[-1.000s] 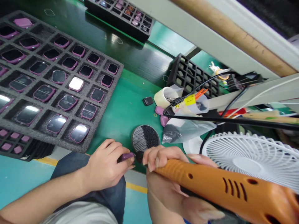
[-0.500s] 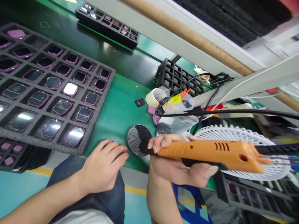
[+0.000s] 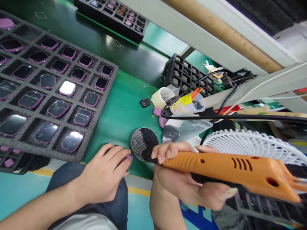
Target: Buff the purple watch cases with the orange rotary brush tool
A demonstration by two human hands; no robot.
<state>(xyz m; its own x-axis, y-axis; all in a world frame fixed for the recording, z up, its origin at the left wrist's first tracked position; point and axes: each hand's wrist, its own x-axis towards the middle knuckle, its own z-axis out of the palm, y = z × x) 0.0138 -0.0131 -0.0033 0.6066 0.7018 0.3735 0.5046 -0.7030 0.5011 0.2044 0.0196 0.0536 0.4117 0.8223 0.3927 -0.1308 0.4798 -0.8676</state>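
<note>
My left hand point(image 3: 104, 174) is curled over a small purple watch case point(image 3: 129, 157) at the table's front edge, and only a sliver of the case shows under the fingertips. My right hand point(image 3: 184, 179) grips an orange electric screwdriver point(image 3: 230, 171), which lies nearly level with its black tip point(image 3: 146, 156) pointing left. That tip hangs over a round black perforated dish point(image 3: 144, 142) just right of the case.
A grey foam tray point(image 3: 100, 102) with several purple-rimmed watch screens fills the left. A white fan point(image 3: 254, 145) stands at right. Behind the dish lie plastic bags, a tape roll point(image 3: 163, 95), cables and loose purple cases. Black grid trays point(image 3: 189, 75) sit further back.
The left hand has flattened down over the purple case, hiding most of it. The screwdriver has swung from tilted to nearly level, its tip now over the dish edge.
</note>
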